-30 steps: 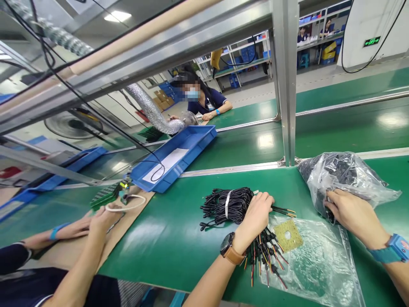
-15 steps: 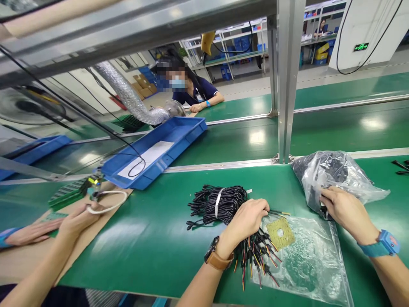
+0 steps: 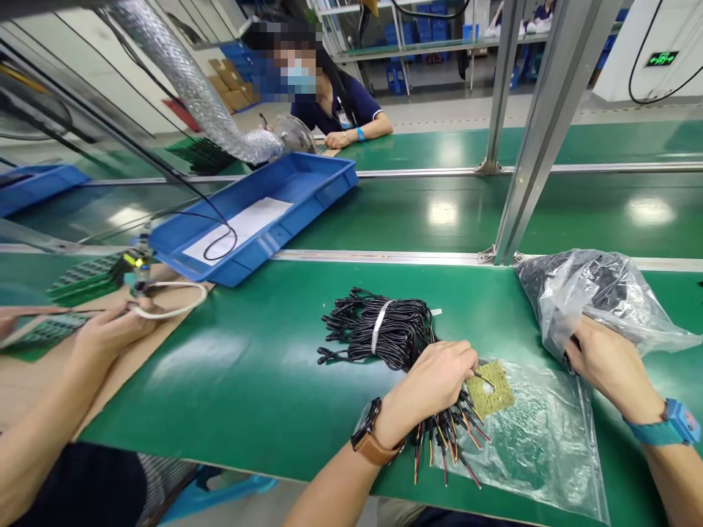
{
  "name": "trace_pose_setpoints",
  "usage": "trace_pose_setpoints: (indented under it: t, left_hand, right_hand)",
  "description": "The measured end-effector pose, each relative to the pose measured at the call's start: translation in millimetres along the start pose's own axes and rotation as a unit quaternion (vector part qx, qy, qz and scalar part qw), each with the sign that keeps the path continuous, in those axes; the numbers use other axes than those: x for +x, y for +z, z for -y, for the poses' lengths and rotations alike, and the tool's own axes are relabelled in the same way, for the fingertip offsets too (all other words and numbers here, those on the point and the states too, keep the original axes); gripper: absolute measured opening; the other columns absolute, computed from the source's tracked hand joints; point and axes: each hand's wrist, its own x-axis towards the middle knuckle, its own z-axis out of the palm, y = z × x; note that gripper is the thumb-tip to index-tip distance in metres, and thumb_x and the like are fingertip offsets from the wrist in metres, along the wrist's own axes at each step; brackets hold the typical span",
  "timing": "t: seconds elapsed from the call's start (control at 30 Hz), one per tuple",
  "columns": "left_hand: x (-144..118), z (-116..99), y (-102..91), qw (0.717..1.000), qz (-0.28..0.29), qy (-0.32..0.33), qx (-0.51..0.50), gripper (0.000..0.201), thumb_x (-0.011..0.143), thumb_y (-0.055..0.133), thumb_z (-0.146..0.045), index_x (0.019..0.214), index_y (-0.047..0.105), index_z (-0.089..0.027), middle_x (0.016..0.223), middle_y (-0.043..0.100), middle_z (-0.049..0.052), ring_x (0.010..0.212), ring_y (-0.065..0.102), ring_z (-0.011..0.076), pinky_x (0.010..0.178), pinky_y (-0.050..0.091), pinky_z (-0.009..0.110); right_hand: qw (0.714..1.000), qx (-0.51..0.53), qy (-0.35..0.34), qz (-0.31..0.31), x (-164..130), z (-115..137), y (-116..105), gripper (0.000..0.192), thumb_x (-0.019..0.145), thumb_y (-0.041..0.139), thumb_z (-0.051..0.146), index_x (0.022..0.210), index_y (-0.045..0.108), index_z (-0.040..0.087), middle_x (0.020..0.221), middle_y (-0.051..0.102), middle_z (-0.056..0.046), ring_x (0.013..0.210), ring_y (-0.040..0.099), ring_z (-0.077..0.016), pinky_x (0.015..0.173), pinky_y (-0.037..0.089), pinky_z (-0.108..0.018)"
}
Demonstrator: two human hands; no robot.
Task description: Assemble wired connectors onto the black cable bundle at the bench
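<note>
The left hand [image 3: 439,377] has its fingers pressed narrow on a thin black cable [image 3: 485,378], whose end comes out past the fingertips. Just beyond them lies a yellowish square board [image 3: 501,399] with a hole. Below these fingers, on the person's side, short cables with coloured ends [image 3: 447,438] spread partly over a flat clear bag [image 3: 549,454]. To their left, I see the bundle of black cables [image 3: 403,337], tied with a white band. The right hand [image 3: 609,366] has its fingers at a clear bag of black things [image 3: 598,282]; their tips are hidden, so I cannot tell if they hold something.
</note>
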Motion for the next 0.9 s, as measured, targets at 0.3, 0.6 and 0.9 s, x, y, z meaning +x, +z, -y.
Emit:
trace_pose_setpoints:
  t: [0.3, 0.6, 0.9]
  left_hand:
    - [3.2, -2.3, 3.3, 0.999, 0.013, -0.022, 0.045, 0.016, 0.092, 0.053, -0.008, 0.08, 0.058, -0.017, 0.08, 0.062, 0.003, 0.073, 0.058, 0.0177, 0.071, 0.044, 0.033]
    - [3.6, 1.7, 4.4, 0.998, -0.014, 0.011, 0.068, 0.021, 0.095, 0.051, -0.006, 0.079, 0.059, -0.017, 0.082, 0.067, 0.002, 0.077, 0.062, 0.0175, 0.071, 0.044, 0.031]
    - [5.4, 9.5, 7.1, 1.0, 0.013, 0.021, 0.007, 0.019, 0.094, 0.053, -0.002, 0.086, 0.059, -0.017, 0.089, 0.075, 0.001, 0.081, 0.07, 0.0156, 0.072, 0.047, 0.028]
  right_hand:
    - [1.0, 0.016, -0.019, -0.003, -0.1, -4.1, 4.0, 0.02, 0.095, 0.042, 0.026, 0.096, 0.062, 0.021, 0.093, 0.068, -0.01, 0.072, 0.065, -0.0262, 0.055, 0.041, -0.033]
    - [0.999, 0.051, -0.012, 0.0, 3.6, -4.8, 3.9, 0.018, 0.094, 0.042, 0.032, 0.09, 0.056, 0.02, 0.089, 0.066, -0.01, 0.071, 0.066, -0.0253, 0.06, 0.046, -0.033]
    - [0.969, 0.223, 0.082, -0.064, -11.4, -10.1, -30.0, 0.026, 0.091, 0.057, 0.051, 0.093, 0.059, 0.026, 0.078, 0.069, -0.004, 0.06, 0.065, -0.0231, 0.057, 0.052, -0.035]
